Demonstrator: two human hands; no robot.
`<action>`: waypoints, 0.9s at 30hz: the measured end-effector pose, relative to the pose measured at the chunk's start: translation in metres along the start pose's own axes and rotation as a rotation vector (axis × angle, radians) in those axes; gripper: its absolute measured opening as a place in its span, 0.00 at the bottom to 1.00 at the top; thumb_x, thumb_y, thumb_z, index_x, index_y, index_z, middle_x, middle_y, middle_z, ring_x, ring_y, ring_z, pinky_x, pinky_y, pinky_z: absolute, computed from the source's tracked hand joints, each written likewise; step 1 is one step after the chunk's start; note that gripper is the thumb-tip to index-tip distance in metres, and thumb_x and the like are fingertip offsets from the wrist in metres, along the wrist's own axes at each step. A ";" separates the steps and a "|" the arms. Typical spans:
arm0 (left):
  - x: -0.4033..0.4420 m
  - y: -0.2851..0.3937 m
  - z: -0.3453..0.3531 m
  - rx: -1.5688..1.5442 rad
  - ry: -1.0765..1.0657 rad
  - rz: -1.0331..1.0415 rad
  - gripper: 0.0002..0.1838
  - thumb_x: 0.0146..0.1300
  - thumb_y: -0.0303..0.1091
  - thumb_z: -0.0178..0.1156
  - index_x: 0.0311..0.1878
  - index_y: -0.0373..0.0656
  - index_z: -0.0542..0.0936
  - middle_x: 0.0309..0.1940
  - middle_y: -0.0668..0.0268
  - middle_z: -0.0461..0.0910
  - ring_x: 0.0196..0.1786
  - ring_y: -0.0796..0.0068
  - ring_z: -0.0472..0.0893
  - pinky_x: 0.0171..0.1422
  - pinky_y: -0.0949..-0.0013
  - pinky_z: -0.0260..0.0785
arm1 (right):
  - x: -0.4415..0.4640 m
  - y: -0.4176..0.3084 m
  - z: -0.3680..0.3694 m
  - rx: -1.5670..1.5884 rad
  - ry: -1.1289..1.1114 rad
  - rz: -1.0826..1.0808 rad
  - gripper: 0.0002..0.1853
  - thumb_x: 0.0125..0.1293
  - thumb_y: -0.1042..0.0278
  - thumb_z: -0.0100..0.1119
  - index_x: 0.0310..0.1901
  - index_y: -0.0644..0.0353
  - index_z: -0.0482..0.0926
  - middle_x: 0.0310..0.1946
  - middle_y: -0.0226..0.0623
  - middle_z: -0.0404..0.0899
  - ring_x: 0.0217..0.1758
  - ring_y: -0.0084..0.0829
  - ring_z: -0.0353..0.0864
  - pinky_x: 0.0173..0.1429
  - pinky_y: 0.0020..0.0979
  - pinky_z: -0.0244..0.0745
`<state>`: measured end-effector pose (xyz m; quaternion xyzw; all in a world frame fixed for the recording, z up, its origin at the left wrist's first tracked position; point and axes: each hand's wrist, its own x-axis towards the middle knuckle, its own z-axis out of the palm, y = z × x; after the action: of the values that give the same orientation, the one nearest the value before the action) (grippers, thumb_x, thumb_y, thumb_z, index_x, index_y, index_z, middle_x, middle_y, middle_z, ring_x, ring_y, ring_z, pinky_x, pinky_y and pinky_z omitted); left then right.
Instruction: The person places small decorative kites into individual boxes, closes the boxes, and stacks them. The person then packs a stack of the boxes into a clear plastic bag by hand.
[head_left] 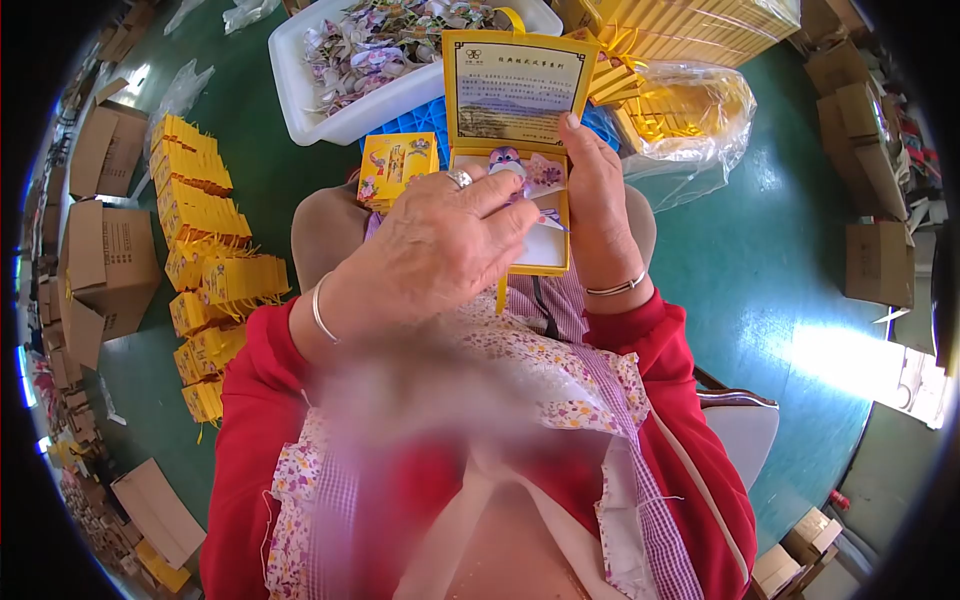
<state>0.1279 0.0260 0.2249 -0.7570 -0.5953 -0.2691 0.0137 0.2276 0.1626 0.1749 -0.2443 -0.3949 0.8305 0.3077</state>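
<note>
My right hand (pixel 597 180) grips the right side of an opened yellow gift box (pixel 540 268), its thumb up by the raised lid. Inside the lid (pixel 520 85) is a printed sheet with Chinese text and a landscape. My left hand (pixel 440 228), wearing a ring, reaches over the box with its fingers closed on a small purple figure (pixel 505 156) with big round eyes. Fingers cover most of the figure. Beside it in the box lies a purple patterned piece (pixel 545 173), and the white lining shows below. Left of the box sits a closed yellow printed box (pixel 398 165).
A white tub (pixel 292 95) full of small patterned pieces stands ahead, near a blue plastic crate (pixel 430 122). Yellow boxes (pixel 205 235) are stacked on the floor at left. More lie in clear plastic (pixel 690 110) at right. Cardboard cartons (pixel 115 245) line both sides.
</note>
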 end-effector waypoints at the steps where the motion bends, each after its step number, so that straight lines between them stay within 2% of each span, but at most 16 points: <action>1: 0.001 -0.001 0.002 0.035 -0.009 0.004 0.16 0.42 0.24 0.63 0.38 0.39 0.75 0.39 0.59 0.75 0.36 0.62 0.77 0.36 0.66 0.71 | 0.000 0.000 0.000 -0.003 0.003 -0.008 0.16 0.65 0.60 0.52 0.39 0.68 0.76 0.34 0.40 0.80 0.33 0.28 0.80 0.37 0.28 0.76; 10: -0.012 -0.004 0.006 0.027 0.034 0.203 0.13 0.40 0.23 0.61 0.34 0.38 0.75 0.35 0.61 0.74 0.36 0.64 0.76 0.38 0.67 0.71 | 0.002 0.003 -0.006 0.056 0.006 0.032 0.16 0.65 0.60 0.53 0.38 0.68 0.76 0.34 0.39 0.79 0.33 0.26 0.79 0.36 0.26 0.75; 13: -0.009 0.000 -0.004 -0.020 -0.062 0.208 0.13 0.41 0.24 0.61 0.34 0.38 0.75 0.36 0.60 0.74 0.38 0.64 0.76 0.39 0.68 0.71 | 0.000 0.003 -0.004 0.013 -0.024 0.026 0.16 0.65 0.60 0.52 0.40 0.69 0.76 0.35 0.40 0.79 0.33 0.26 0.79 0.37 0.27 0.76; 16: -0.010 0.000 -0.007 0.054 -0.245 0.080 0.12 0.42 0.24 0.61 0.34 0.38 0.75 0.36 0.60 0.74 0.40 0.63 0.75 0.40 0.67 0.71 | 0.001 0.002 -0.002 0.012 -0.043 0.024 0.17 0.65 0.61 0.51 0.42 0.70 0.75 0.36 0.40 0.80 0.34 0.27 0.80 0.38 0.27 0.76; 22: -0.014 0.015 -0.007 -0.023 -0.071 0.022 0.16 0.46 0.28 0.63 0.41 0.37 0.75 0.42 0.55 0.74 0.42 0.58 0.75 0.45 0.64 0.70 | 0.004 0.007 -0.002 0.062 -0.092 0.005 0.19 0.67 0.60 0.46 0.46 0.71 0.74 0.41 0.43 0.79 0.40 0.30 0.79 0.46 0.30 0.74; 25: -0.029 0.007 -0.013 -0.094 0.120 -0.035 0.16 0.53 0.31 0.61 0.45 0.37 0.75 0.46 0.54 0.74 0.44 0.60 0.76 0.49 0.63 0.69 | 0.011 0.010 -0.006 0.104 -0.076 -0.043 0.22 0.69 0.57 0.42 0.48 0.71 0.73 0.44 0.44 0.77 0.46 0.31 0.77 0.52 0.30 0.71; 27: -0.053 -0.004 -0.001 -0.337 0.284 -0.331 0.17 0.60 0.35 0.57 0.49 0.36 0.72 0.47 0.56 0.75 0.46 0.63 0.77 0.52 0.63 0.68 | 0.009 0.008 -0.006 0.161 -0.076 -0.024 0.25 0.70 0.52 0.37 0.50 0.68 0.72 0.46 0.43 0.77 0.49 0.33 0.76 0.54 0.30 0.69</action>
<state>0.1163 -0.0209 0.2019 -0.5956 -0.6500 -0.4663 -0.0732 0.2226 0.1675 0.1633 -0.1825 -0.3412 0.8644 0.3210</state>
